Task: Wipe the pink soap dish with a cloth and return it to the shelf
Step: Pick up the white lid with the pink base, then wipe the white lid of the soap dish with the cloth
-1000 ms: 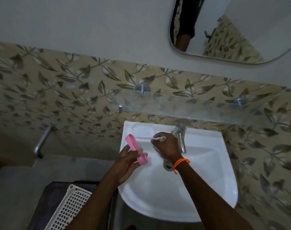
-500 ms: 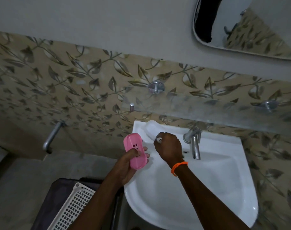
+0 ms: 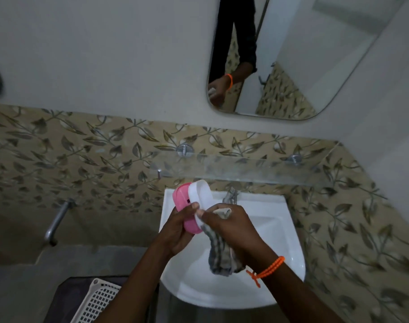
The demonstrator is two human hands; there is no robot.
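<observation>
1. Since half a second ago, a white oval plastic tray has come up against the pink oval plastic soap dish, and a grey checked cloth now hangs from our right hand.
2. Our left hand wraps the pink dish, thumb pressed on its face, holding it upright over the left rim of the white ceramic washbasin.
3. Our right hand pinches the white tray's lower end and clutches the cloth.
4. The clear glass wall shelf sits above, apart from the dish.
</observation>
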